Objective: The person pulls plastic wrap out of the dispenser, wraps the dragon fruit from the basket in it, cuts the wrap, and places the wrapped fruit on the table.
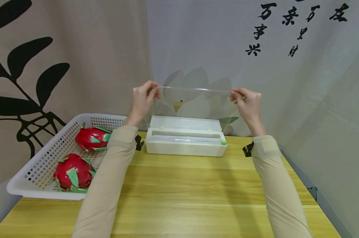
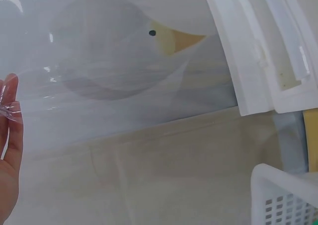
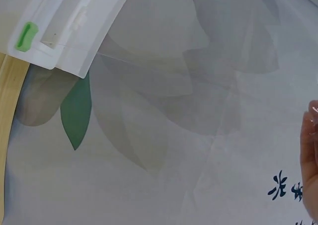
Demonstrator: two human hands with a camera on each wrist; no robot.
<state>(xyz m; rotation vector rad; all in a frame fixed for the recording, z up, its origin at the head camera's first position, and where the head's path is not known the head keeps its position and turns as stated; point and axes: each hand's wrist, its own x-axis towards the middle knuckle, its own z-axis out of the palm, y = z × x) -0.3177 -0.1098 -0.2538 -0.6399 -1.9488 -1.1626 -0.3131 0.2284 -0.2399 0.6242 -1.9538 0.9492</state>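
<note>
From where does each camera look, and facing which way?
Head: worn on the head, facing forward and down at film and white box; left hand, right hand, sleeves show.
Left wrist: worn there, facing yellow print; left hand partly shows.
Right wrist: worn there, facing printed leaf; right hand partly shows.
Shared: both wrist views show the white box.

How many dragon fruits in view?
2: far dragon fruit and near dragon fruit, both in the white basket. Left sleeve covers part of it; more may be hidden.

Right hand [image 3: 310, 165] apart from box [image 3: 67, 31]
</note>
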